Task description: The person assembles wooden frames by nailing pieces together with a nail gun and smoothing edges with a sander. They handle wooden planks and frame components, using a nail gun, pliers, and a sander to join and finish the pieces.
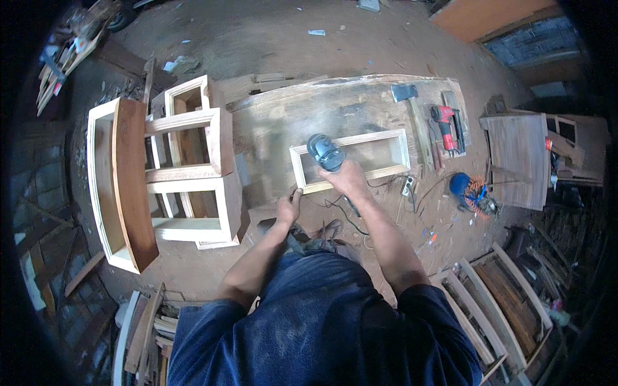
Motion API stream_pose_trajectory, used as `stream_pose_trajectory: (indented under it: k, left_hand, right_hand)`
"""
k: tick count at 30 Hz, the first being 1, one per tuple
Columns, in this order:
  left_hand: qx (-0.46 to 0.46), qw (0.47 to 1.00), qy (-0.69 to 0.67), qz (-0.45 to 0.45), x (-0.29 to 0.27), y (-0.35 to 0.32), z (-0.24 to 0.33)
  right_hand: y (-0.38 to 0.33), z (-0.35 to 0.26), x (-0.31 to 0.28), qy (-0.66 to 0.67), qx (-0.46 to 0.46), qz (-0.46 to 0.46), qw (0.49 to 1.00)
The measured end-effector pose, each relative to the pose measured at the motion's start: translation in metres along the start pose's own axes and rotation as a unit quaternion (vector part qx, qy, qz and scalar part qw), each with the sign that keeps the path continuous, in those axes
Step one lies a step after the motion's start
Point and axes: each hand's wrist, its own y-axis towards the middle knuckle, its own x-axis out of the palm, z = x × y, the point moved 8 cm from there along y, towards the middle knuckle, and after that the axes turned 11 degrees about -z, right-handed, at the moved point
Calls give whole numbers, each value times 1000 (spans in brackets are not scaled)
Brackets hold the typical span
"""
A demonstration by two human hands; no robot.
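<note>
My right hand (347, 178) is wrapped round a dark grey handheld power sander (324, 151), which rests at the left end of a shallow wooden drawer box (378, 137). A pale haze of dust hangs just beyond the tool. At the box's near left corner, my left hand (289, 207) grips the wood, its thumb up against the edge. The box lies open side up on a worn wooden work table (264, 122). The sander's underside is hidden.
Several pale wooden drawer frames (187, 174) are stacked at the left. On the table's right lie a hatchet (405, 94) and a red nail gun (444, 125). A power strip (407, 185), loose cords and an orange coiled hose (474, 193) are on the ground at right.
</note>
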Motion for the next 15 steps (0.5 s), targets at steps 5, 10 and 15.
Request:
stream_pose_trajectory:
  k: [5,10,15]
  left_hand:
    - [37,996,77,16,-5,0,10]
    - [-26,999,29,-9,-1,-3,7]
    - [-50,998,-26,16,2,-4,-7]
  right_hand:
    - [-2,27,-30,5,11,49,999]
    - [-1,64,-52,49,30,67,996]
    - [-2,106,-92,79,19,92,992]
